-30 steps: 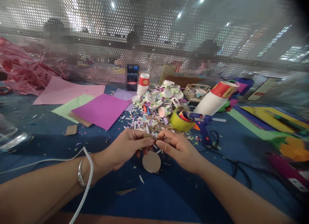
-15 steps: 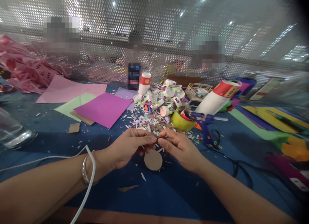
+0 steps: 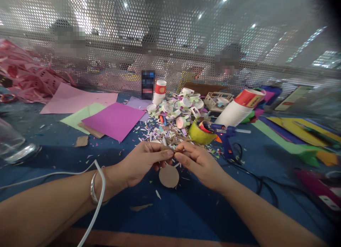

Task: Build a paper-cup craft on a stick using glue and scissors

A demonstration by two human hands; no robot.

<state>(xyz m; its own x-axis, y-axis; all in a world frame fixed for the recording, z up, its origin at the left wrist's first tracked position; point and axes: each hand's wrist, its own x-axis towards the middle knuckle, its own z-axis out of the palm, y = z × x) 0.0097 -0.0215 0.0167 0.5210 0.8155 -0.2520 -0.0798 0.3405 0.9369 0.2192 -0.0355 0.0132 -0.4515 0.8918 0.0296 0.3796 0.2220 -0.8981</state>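
Observation:
A small thin brown strip, which looks like cardboard, is pinched between the fingertips of both hands. My left hand is closed on its left end, thumb on top, with a silver bangle at the wrist. From the other side, my right hand pinches its right end between thumb and fingers. Most of the strip is hidden by the fingers. Just below the hands, a round cardboard disc lies flat on the blue table.
Behind the hands are paper scraps and a heap of small paper-cup pieces. A blue glue gun rests by a yellow-green roll. Stacked paper cups lean at right; a purple sheet lies left. A white cable crosses my left wrist.
Both hands stay almost still with the strip between them. At the far right, the orange and green pieces have changed shape, with less orange showing.

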